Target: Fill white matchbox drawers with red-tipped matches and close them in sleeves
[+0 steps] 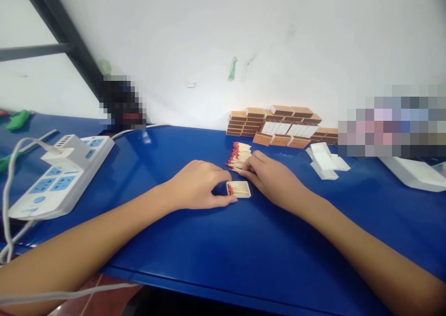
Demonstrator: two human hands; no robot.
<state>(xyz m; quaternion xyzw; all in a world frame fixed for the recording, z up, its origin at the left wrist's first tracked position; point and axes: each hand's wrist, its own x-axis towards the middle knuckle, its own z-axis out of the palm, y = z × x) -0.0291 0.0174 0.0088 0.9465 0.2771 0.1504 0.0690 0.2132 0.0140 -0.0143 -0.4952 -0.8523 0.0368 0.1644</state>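
Note:
My left hand [198,186] grips the left end of a small white matchbox tray [246,196], thumb on the near side and fingers on the far side. Several red-tipped matches [239,188] lie side by side in the tray, heads to the left. Just beyond it on the blue table is a loose pile of matches [241,152], heads also mostly leftward. My right hand [266,169] is at the pile's near right edge, thumb and fingertips pinched on a match there. Its curled fingers partly hide the pile.
Stacked brown matchboxes [244,123] stand against the wall, with white trays [275,128] among them. Folded white card pieces [325,160] and a white box [416,173] lie to the right. A power strip [66,176] with a white cable [9,190] occupies the left of the blue table [216,251].

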